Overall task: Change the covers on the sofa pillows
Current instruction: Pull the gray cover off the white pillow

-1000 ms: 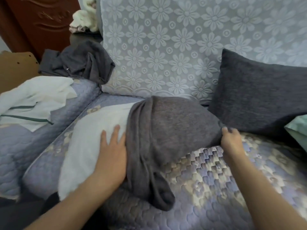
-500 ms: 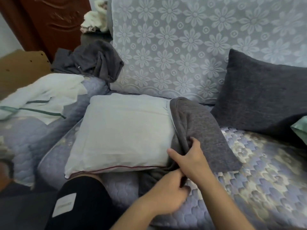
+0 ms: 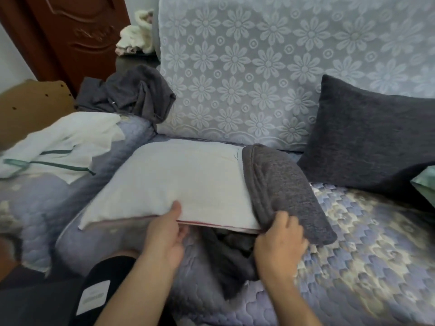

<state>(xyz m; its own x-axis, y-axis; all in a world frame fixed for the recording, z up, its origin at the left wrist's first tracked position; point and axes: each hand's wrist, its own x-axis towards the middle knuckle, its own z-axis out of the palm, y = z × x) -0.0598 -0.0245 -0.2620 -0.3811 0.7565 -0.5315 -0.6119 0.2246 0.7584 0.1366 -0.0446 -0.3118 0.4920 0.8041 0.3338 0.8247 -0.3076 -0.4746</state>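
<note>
White pillow (image 3: 179, 182) mostly bare; left hand (image 3: 164, 238) grips its edge, right hand (image 3: 280, 241) fingers pinch the grey cover (image 3: 282, 189).

Bare forearms; black knee pad (image 3: 103, 278), white label (image 3: 93, 297).

I am looking into a home living room. A sofa (image 3: 353, 267) with a quilted floral seat cover fills the view, its back draped in a pale flower-patterned lace throw (image 3: 270, 67). A dark grey cushion (image 3: 372, 137) leans at 2 o'clock, loose laundry (image 3: 127, 95) lies at 10 o'clock, and a carved reddish wooden door (image 3: 77, 36) stands at 11 o'clock.
</note>
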